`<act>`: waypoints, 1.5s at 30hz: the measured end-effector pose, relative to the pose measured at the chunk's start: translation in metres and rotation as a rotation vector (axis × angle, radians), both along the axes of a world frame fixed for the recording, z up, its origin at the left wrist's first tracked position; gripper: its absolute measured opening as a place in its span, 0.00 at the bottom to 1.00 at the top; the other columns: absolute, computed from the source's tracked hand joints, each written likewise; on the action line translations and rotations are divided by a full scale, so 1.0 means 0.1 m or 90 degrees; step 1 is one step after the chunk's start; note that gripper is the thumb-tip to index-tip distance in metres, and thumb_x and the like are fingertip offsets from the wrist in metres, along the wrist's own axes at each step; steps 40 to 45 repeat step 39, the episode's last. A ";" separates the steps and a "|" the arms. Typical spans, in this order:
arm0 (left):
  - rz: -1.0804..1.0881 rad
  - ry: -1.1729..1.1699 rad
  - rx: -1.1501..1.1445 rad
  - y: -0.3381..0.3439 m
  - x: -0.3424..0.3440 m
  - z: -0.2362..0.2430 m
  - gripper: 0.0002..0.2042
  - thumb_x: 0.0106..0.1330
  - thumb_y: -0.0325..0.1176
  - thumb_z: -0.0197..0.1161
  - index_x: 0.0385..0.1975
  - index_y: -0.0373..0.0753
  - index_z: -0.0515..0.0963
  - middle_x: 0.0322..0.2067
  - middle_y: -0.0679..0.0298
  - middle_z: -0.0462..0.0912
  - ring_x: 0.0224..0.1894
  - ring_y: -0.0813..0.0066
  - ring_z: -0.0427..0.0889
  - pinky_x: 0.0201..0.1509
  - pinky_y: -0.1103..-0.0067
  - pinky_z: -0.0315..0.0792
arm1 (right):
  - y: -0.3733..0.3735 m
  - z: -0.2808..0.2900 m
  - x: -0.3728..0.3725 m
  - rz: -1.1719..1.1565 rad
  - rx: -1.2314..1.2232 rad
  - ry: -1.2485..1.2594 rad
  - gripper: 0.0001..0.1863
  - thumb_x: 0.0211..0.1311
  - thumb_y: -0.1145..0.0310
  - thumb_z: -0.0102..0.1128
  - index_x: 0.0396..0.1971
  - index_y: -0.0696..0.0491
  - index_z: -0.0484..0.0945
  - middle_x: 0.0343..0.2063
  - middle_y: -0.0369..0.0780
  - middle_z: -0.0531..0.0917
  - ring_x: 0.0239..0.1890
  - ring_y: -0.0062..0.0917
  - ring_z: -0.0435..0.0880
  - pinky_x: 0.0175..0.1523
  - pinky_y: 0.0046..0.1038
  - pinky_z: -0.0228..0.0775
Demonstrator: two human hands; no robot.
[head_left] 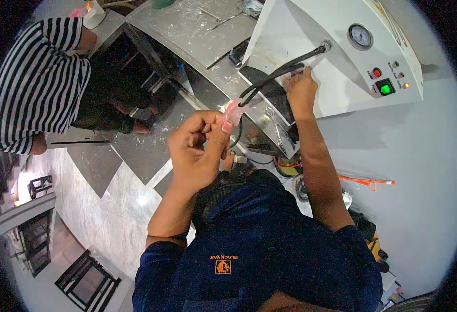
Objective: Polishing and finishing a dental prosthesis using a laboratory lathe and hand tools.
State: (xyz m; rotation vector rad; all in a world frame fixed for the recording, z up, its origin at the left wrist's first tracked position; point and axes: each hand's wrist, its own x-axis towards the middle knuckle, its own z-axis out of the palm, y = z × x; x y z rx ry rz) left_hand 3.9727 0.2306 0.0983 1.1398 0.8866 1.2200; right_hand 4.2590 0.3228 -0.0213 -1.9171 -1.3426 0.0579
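My left hand (200, 148) is closed in a pinch, thumb and fingers on a small pink translucent piece (232, 112) held up near the middle of the view. Two thin black hoses (270, 78) meet at this piece, and a dark length hangs below it. One hose comes from a fitting on a white machine (338, 78) with a round gauge (360, 36). The other leads up to the curled fingers of my right hand (302, 91), which closes on its end in front of the machine; part of the grip is hidden behind my fingers.
On the machine's right side are a lit green switch (384, 87) and a red button (377, 73). A dusty grey bench (192, 26) runs along the back left. A person in a striped shirt (41, 83) is at the left. An orange tool (366, 181) lies by the right wall.
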 end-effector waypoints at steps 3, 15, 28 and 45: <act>-0.004 0.006 0.015 -0.06 0.02 0.02 0.05 0.68 0.27 0.60 0.35 0.32 0.76 0.20 0.71 0.74 0.20 0.88 0.71 0.23 0.88 0.65 | 0.05 -0.03 0.02 -0.012 -0.010 0.015 0.13 0.61 0.70 0.57 0.38 0.65 0.72 0.29 0.58 0.82 0.36 0.54 0.82 0.40 0.49 0.72; -0.165 0.346 0.335 -1.02 0.41 -0.14 0.03 0.63 0.24 0.60 0.34 0.32 0.77 0.23 0.57 0.77 0.22 0.72 0.76 0.28 0.79 0.70 | -2.61 0.91 -0.47 0.364 -0.113 0.749 0.12 0.70 0.63 0.54 0.40 0.56 0.79 0.24 0.35 0.82 0.16 0.16 0.77 0.20 0.18 0.70; -0.876 0.132 0.472 -5.19 2.16 -0.57 0.04 0.67 0.25 0.58 0.32 0.31 0.76 0.25 0.59 0.77 0.24 0.74 0.76 0.29 0.78 0.69 | -8.12 0.67 -0.17 -0.093 0.189 0.792 0.10 0.66 0.65 0.60 0.35 0.58 0.82 0.25 0.36 0.83 0.24 0.16 0.80 0.26 0.19 0.73; -1.402 -0.021 0.337 -9.51 3.88 -0.30 0.06 0.70 0.30 0.59 0.36 0.33 0.74 0.25 0.64 0.78 0.26 0.81 0.76 0.31 0.82 0.72 | -12.39 0.86 0.02 -0.416 0.549 0.649 0.07 0.62 0.70 0.64 0.35 0.57 0.82 0.27 0.38 0.83 0.28 0.22 0.84 0.28 0.24 0.76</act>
